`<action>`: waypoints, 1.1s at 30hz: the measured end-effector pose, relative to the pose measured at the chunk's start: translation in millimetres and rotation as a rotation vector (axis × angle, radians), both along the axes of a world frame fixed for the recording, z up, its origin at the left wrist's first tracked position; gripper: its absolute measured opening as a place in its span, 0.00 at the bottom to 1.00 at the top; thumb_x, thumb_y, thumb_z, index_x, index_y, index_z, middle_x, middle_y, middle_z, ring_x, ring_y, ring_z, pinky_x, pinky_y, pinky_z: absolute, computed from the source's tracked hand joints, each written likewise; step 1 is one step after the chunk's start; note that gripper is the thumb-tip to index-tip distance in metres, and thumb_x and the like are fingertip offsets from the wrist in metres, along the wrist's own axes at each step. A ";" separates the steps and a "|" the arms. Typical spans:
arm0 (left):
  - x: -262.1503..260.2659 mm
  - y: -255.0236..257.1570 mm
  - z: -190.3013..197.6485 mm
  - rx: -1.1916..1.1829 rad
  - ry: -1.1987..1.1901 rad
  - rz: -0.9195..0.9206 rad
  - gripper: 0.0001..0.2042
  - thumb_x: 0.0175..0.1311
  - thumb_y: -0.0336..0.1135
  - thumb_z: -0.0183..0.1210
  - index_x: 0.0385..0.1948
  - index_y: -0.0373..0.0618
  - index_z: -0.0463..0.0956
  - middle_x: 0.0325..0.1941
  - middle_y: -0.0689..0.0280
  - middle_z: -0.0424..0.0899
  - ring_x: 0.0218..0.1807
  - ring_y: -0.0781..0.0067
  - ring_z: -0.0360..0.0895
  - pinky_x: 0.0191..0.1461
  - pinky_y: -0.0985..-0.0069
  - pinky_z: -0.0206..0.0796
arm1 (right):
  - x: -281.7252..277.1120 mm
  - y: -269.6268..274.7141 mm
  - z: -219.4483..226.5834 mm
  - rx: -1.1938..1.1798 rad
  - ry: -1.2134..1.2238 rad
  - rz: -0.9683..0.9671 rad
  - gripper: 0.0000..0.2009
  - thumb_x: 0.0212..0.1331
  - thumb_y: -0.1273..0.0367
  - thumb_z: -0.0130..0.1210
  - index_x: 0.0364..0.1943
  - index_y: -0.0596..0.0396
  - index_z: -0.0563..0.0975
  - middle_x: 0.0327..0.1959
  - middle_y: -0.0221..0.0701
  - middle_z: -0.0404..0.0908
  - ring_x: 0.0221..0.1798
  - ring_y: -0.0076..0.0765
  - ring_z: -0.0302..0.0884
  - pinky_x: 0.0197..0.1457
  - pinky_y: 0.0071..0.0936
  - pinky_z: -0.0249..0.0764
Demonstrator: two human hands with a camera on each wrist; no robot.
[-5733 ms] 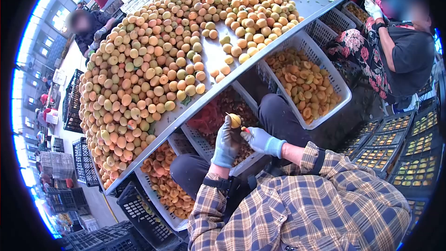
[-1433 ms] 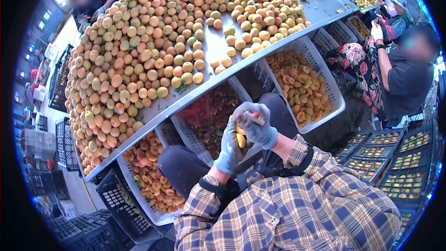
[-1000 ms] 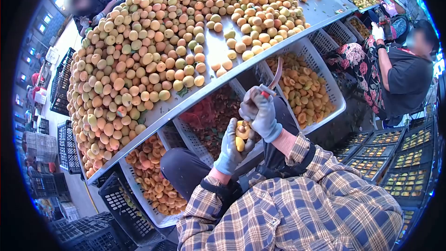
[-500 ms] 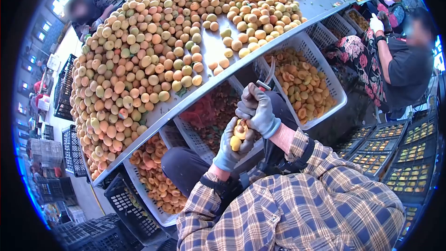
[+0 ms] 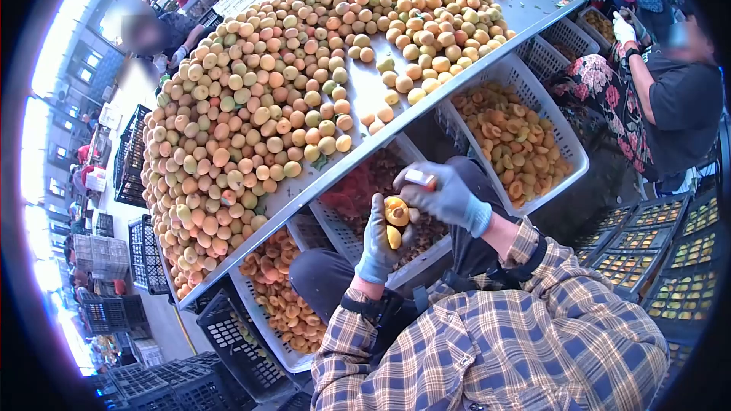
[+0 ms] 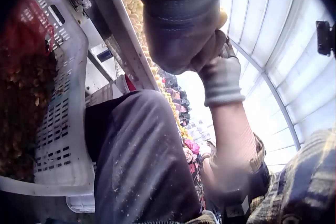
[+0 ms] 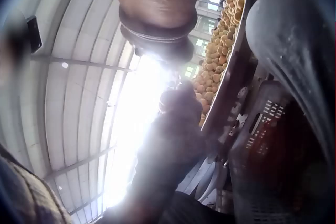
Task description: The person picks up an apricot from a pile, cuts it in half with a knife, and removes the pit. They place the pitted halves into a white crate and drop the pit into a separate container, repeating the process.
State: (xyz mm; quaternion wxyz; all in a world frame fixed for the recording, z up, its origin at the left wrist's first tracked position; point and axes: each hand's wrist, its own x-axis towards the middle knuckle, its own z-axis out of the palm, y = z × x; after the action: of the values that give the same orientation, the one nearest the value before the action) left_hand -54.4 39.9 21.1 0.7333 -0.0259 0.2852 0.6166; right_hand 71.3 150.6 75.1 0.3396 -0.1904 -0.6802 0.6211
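In the head view the gloved left hand (image 5: pixel 377 242) holds a cut-open apricot (image 5: pixel 396 211), its hollow facing up, with another yellow piece (image 5: pixel 394 237) just below it. Beside it, to the right and slightly higher, the gloved right hand (image 5: pixel 451 198) has its fingers curled round a tool with a red and pale handle (image 5: pixel 420 180); its blade cannot be made out. In the left wrist view the left hand (image 6: pixel 181 40) is dark and close, its fruit mostly hidden, and the right hand (image 6: pixel 221 74) adjoins it. Glare blurs the right wrist view.
Whole apricots (image 5: pixel 251 122) are heaped on the metal table (image 5: pixel 365 148). Below its edge stand crates of apricot halves (image 5: pixel 518 144) (image 5: pixel 285 297) and a crate of dark scraps (image 5: pixel 426 251) under the hands. Black trays (image 5: pixel 632 243) lie right; another person (image 5: pixel 678 99) sits beyond.
The right hand has moved from against the left hand to a small gap on its right, and the curved blade seen earlier no longer shows. The left hand keeps the fruit, now spread wider.
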 end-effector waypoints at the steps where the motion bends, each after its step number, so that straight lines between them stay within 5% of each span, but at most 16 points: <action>1: 0.4 -1.1 3.7 -0.002 0.005 -0.005 0.29 0.65 0.66 0.42 0.40 0.46 0.74 0.25 0.63 0.79 0.14 0.74 0.70 0.13 0.84 0.59 | 0.3 -7.6 -3.7 0.139 -0.096 0.001 0.17 0.58 0.56 0.59 0.40 0.55 0.76 0.23 0.34 0.81 0.25 0.37 0.80 0.34 0.31 0.77; 3: 3.8 2.5 11.1 -0.164 0.118 0.099 0.25 0.66 0.63 0.43 0.39 0.48 0.74 0.26 0.66 0.80 0.15 0.74 0.72 0.13 0.83 0.61 | 7.8 -17.9 -9.3 0.453 -0.512 -0.006 0.16 0.53 0.55 0.61 0.39 0.49 0.77 0.26 0.44 0.80 0.33 0.53 0.79 0.34 0.40 0.77; 6: -2.5 -7.9 4.5 -0.118 0.280 0.022 0.20 0.67 0.57 0.47 0.37 0.48 0.74 0.25 0.68 0.78 0.16 0.77 0.72 0.14 0.84 0.60 | 9.0 -22.1 -18.1 0.536 -0.610 0.059 0.13 0.55 0.60 0.61 0.39 0.52 0.76 0.25 0.41 0.80 0.30 0.44 0.82 0.36 0.35 0.76; 9: -8.0 -18.8 45.8 -0.139 0.692 0.045 0.18 0.69 0.52 0.48 0.37 0.46 0.74 0.25 0.68 0.77 0.16 0.81 0.69 0.13 0.87 0.54 | 0.8 -29.8 -34.3 -0.226 -0.068 0.174 0.11 0.56 0.69 0.60 0.40 0.58 0.75 0.29 0.35 0.78 0.35 0.20 0.72 0.41 0.27 0.71; 11: -16.8 -36.5 61.5 -0.210 0.715 -0.003 0.18 0.70 0.50 0.47 0.39 0.42 0.74 0.27 0.69 0.75 0.18 0.82 0.70 0.17 0.88 0.58 | -6.9 -47.7 -24.7 -0.270 -0.092 0.241 0.11 0.56 0.69 0.61 0.40 0.58 0.75 0.30 0.35 0.78 0.36 0.22 0.73 0.42 0.27 0.72; 14: -11.4 -58.8 68.4 -0.308 0.511 0.252 0.17 0.71 0.48 0.45 0.40 0.42 0.74 0.25 0.66 0.75 0.13 0.82 0.62 0.13 0.87 0.52 | -26.0 -71.3 -38.4 -0.362 0.021 0.190 0.11 0.60 0.66 0.59 0.39 0.58 0.74 0.30 0.23 0.74 0.33 0.16 0.68 0.37 0.20 0.70; 17: -15.4 -78.0 82.8 -0.151 0.306 0.423 0.20 0.71 0.51 0.42 0.43 0.40 0.72 0.25 0.65 0.76 0.11 0.84 0.56 0.12 0.85 0.47 | -26.6 -50.4 -31.1 -0.766 0.055 0.094 0.10 0.64 0.67 0.55 0.44 0.59 0.74 0.31 0.21 0.74 0.35 0.13 0.67 0.40 0.18 0.69; 19: -26.6 -104.7 88.0 -0.060 0.315 0.519 0.20 0.71 0.50 0.44 0.43 0.41 0.72 0.26 0.65 0.77 0.10 0.86 0.56 0.11 0.85 0.47 | -18.0 -32.7 -43.7 -0.608 -0.053 0.138 0.15 0.62 0.64 0.57 0.49 0.57 0.73 0.35 0.28 0.79 0.38 0.20 0.74 0.44 0.23 0.71; 21: -55.1 -147.4 83.9 -0.111 0.444 0.592 0.18 0.70 0.49 0.46 0.41 0.41 0.72 0.28 0.66 0.77 0.13 0.86 0.63 0.12 0.86 0.52 | -4.2 -12.4 -31.8 -0.139 -0.424 0.397 0.20 0.57 0.62 0.60 0.52 0.53 0.73 0.40 0.37 0.81 0.43 0.37 0.79 0.49 0.31 0.72; 22: -62.1 -161.0 81.8 -0.279 0.645 0.649 0.17 0.70 0.48 0.47 0.42 0.42 0.73 0.30 0.65 0.78 0.18 0.84 0.67 0.16 0.85 0.58 | 0.0 -2.1 -36.3 -0.096 -0.351 0.397 0.22 0.54 0.59 0.61 0.52 0.50 0.73 0.43 0.39 0.80 0.46 0.47 0.78 0.53 0.34 0.71; 23: -69.7 -177.6 80.7 -0.452 0.848 0.703 0.17 0.70 0.47 0.48 0.43 0.42 0.73 0.32 0.64 0.79 0.22 0.82 0.72 0.20 0.84 0.64 | 1.4 10.7 -36.4 -0.100 -0.327 0.362 0.21 0.55 0.61 0.61 0.51 0.51 0.74 0.43 0.38 0.80 0.46 0.40 0.79 0.54 0.33 0.71; 25: -145.3 -257.6 25.2 -0.884 1.475 0.082 0.17 0.62 0.45 0.57 0.45 0.41 0.77 0.45 0.58 0.80 0.40 0.68 0.79 0.40 0.74 0.74 | -1.6 36.7 -34.2 -0.326 -0.303 0.342 0.21 0.54 0.62 0.62 0.51 0.53 0.74 0.43 0.38 0.80 0.46 0.34 0.78 0.53 0.31 0.71; 27: -110.4 -204.4 63.7 -1.364 2.427 -0.747 0.17 0.54 0.43 0.63 0.43 0.45 0.78 0.56 0.48 0.72 0.58 0.45 0.68 0.58 0.57 0.64 | -7.5 52.4 -35.6 -0.238 -0.169 0.255 0.19 0.56 0.62 0.61 0.49 0.57 0.74 0.42 0.38 0.80 0.46 0.32 0.77 0.53 0.28 0.70; 28: -119.9 -184.1 65.0 -1.184 2.583 -0.518 0.19 0.48 0.42 0.65 0.43 0.48 0.78 0.61 0.42 0.65 0.61 0.33 0.60 0.60 0.52 0.61 | -10.9 51.9 -35.6 -0.285 -0.154 0.209 0.20 0.57 0.60 0.61 0.49 0.57 0.74 0.42 0.38 0.80 0.47 0.32 0.77 0.54 0.29 0.70; 30: -134.7 -111.8 82.2 -0.566 2.438 -0.183 0.16 0.55 0.36 0.60 0.44 0.40 0.77 0.54 0.46 0.72 0.54 0.43 0.70 0.56 0.58 0.64 | -13.7 42.4 -43.7 -0.328 -0.142 0.161 0.20 0.58 0.58 0.60 0.49 0.58 0.73 0.43 0.38 0.80 0.47 0.33 0.77 0.54 0.29 0.70; 33: -106.4 20.5 101.1 -0.177 2.439 -0.087 0.14 0.58 0.30 0.56 0.46 0.38 0.75 0.50 0.53 0.76 0.53 0.50 0.72 0.55 0.63 0.65 | -13.3 31.7 -62.3 -0.370 -0.165 -0.025 0.22 0.60 0.56 0.58 0.49 0.58 0.72 0.42 0.37 0.80 0.46 0.35 0.77 0.53 0.30 0.70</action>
State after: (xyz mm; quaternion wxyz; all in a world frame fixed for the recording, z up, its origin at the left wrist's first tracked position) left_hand -160.7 60.4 122.2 0.0012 0.5287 0.8272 0.1901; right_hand 58.0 182.3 12.7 0.2498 -0.3081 -0.5775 0.7135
